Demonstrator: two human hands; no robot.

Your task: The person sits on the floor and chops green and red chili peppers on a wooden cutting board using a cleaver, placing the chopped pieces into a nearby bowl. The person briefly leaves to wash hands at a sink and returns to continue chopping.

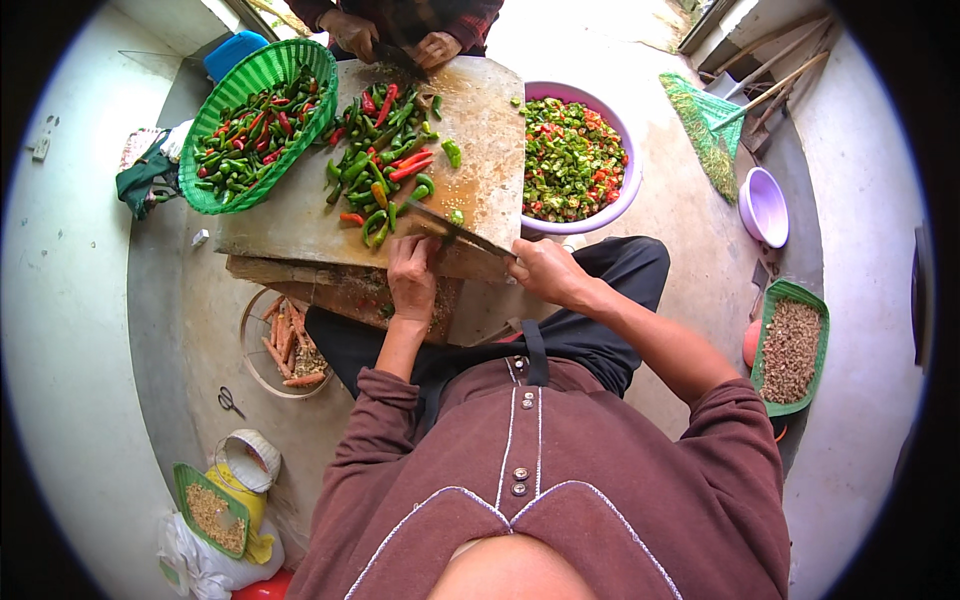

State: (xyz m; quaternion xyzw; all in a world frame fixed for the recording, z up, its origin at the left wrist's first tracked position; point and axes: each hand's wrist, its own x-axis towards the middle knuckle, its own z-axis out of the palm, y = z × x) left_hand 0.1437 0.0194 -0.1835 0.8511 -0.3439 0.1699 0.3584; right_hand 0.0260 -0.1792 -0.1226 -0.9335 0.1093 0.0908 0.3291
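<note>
My right hand (546, 271) grips the handle of a kitchen knife (469, 235), whose long dark blade slants up and left over the near edge of a wooden board (480, 165). Close to the blade, my left hand (412, 274) rests at that edge with its fingers curled. What lies beneath those fingers is hidden. A heap of whole green and red chili peppers (379, 161) covers the board's middle. Cut green pieces (456, 217) lie beyond the blade. To the right, a purple basin (636, 169) is full of chopped green and red peppers (574, 157).
Across the board another person's hands (352, 34) work with a dark knife (401, 58). A green basket (330, 86) of whole peppers tilts at the board's left. On the floor are a round basket with corncobs (285, 337), scissors (231, 402) and a small purple basin (763, 206).
</note>
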